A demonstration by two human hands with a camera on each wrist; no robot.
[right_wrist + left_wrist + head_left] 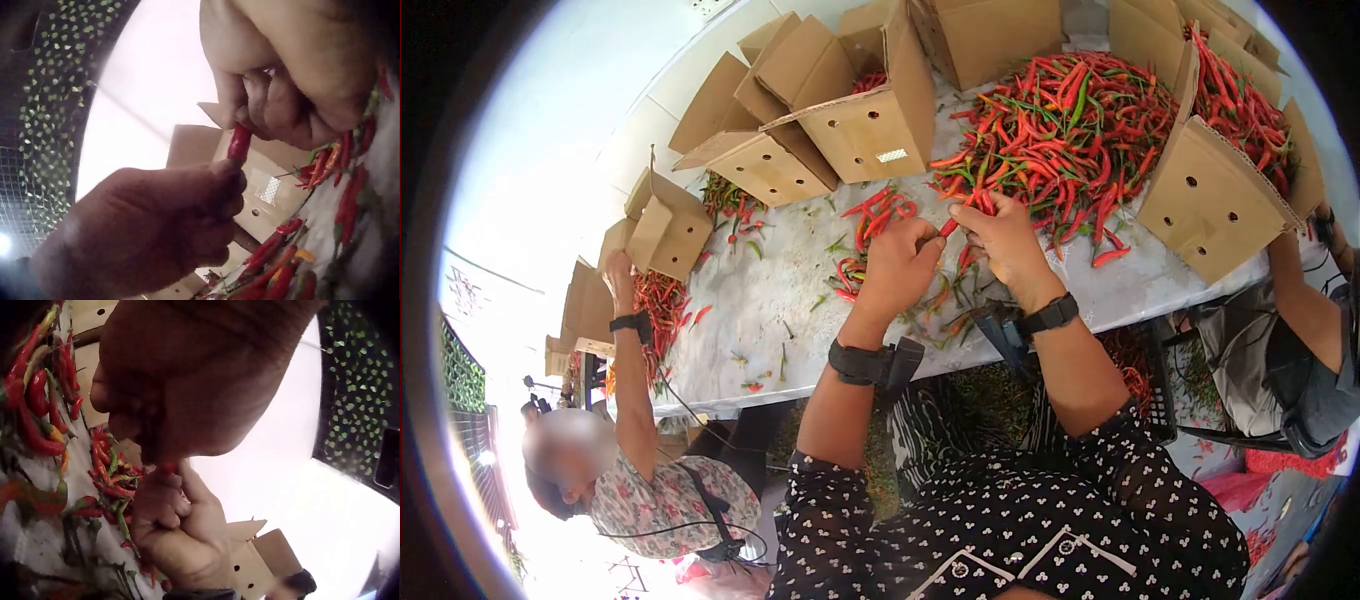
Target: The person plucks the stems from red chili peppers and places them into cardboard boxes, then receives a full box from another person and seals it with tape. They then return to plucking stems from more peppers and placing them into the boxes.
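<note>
Between my two hands is a red chili pepper point(949, 228), its middle showing in the right wrist view while both ends disappear into fingers. My left hand point(900, 265) pinches one end with thumb and curled fingers. At the other end, the thumb and fingers of my right hand point(1008, 248) grip it. Both hands are above the near part of the table, in front of a big heap of red and green chilies point(1060, 130). A smaller group of red chilies point(880, 215) lies just beyond my left hand.
Cardboard boxes point(865, 130) line the back of the table point(730, 290). A tall box point(1210, 210) of chilies stands at the right. Loose stems and bits lie around. Another person point(670, 500) reaches in at the left; an arm point(1305, 300) shows at the right.
</note>
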